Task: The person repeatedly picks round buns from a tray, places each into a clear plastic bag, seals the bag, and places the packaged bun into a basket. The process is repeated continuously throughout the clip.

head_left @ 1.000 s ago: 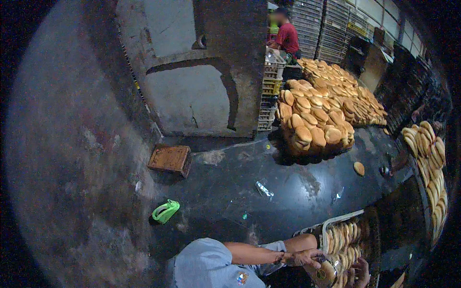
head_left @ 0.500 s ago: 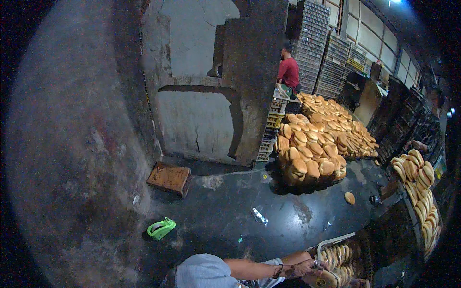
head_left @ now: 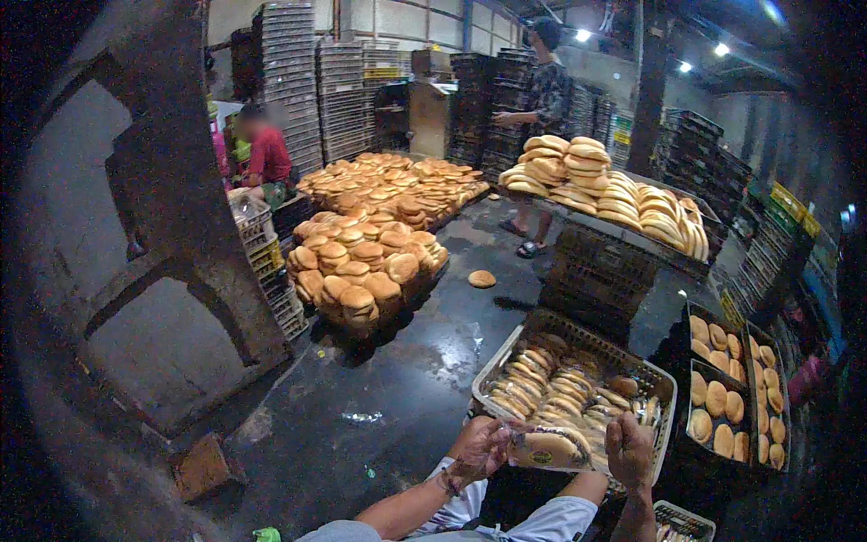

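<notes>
one wrapped loaf point(head_left: 555, 444) with a round label point(head_left: 541, 457) is at the bottom of the frame, right of centre, before the near rim of a pale plastic crate point(head_left: 666, 397). the left hand point(head_left: 480, 446) grasps the loaf's left end, fingers pinched on the wrapping. the right hand point(head_left: 629, 452) is near its right end, fingers curled in; whether it grips the edge of the wrapping, i cannot tell. inside the crate, more bagged loaves point(head_left: 564, 390) lean against one another in rows. at the lower right corner a smaller crate point(head_left: 701, 521) is cut by the frame edge, and above it, at the right, dark trays hold round buns point(head_left: 716, 397). in the upper right, long pale loaves point(head_left: 623, 199) are piled on a raised surface, with a person in a dark patterned shirt point(head_left: 549, 90) standing behind. a single bun point(head_left: 481, 279) lies on the dark floor point(head_left: 424, 379) near the middle. left of it are two big heaps of bread, a nearer one point(head_left: 361, 271) and a farther one point(head_left: 397, 185); at the upper left a person in red point(head_left: 269, 154) sits beside stacked crates point(head_left: 264, 257)
</notes>
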The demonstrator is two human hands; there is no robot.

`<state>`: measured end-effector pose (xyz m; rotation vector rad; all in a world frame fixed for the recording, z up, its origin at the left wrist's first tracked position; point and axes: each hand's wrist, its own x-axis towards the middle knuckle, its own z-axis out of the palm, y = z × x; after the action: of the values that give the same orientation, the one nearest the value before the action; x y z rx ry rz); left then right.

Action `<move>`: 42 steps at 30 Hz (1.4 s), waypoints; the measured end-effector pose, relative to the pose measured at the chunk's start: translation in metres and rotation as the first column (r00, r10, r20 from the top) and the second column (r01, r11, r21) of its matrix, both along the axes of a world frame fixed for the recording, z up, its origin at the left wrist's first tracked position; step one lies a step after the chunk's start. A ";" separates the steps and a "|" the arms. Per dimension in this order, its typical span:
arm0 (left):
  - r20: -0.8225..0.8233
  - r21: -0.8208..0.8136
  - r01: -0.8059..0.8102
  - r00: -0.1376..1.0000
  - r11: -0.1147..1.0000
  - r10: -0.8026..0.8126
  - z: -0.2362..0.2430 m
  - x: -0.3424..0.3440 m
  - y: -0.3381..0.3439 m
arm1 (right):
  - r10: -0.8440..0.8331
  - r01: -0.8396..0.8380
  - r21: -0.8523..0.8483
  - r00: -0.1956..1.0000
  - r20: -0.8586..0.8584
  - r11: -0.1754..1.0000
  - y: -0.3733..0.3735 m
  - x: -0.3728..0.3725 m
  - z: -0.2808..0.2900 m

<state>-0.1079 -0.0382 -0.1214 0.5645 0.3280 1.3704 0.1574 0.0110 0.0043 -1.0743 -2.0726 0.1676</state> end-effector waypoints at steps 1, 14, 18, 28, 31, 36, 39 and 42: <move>0.017 0.019 0.024 1.000 1.000 -0.024 -0.004 0.001 0.003 | -0.029 0.030 -0.039 0.999 0.025 0.999 -0.002 0.006 0.000; -0.084 0.006 0.093 0.992 0.996 -0.093 -0.051 0.011 0.033 | 0.119 -0.117 -0.187 0.993 0.000 0.975 -0.043 0.030 0.009; -0.551 0.193 -0.369 0.727 0.909 0.411 -0.066 0.012 0.037 | 0.135 -0.085 -0.234 0.968 0.209 0.969 -0.036 0.022 -0.015; -0.889 0.314 0.569 0.457 0.760 0.025 0.039 0.034 -0.006 | 0.313 -0.236 -0.299 0.918 0.244 0.925 -0.026 -0.008 -0.008; -0.721 0.356 0.347 0.693 0.868 0.018 -0.010 0.031 0.000 | 0.059 -0.076 -0.072 0.974 -0.217 0.994 -0.036 -0.020 0.009; -0.495 0.150 0.060 0.869 0.987 0.023 -0.007 0.034 0.008 | -0.230 0.091 -0.379 0.911 -0.341 0.921 -0.042 0.010 -0.087; -0.416 0.120 0.024 0.909 0.992 0.028 -0.007 0.042 0.011 | -0.163 0.084 -0.326 0.961 -0.224 0.942 -0.055 -0.001 -0.126; -0.439 0.083 0.016 0.898 0.996 0.022 -0.001 0.047 0.010 | -0.255 0.128 -0.360 0.909 -0.329 0.924 -0.076 -0.035 -0.090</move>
<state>-0.0607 -0.0279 -0.1226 0.9487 0.6390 1.2540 0.1220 -0.0651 -0.0861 -1.3289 -1.6178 0.5917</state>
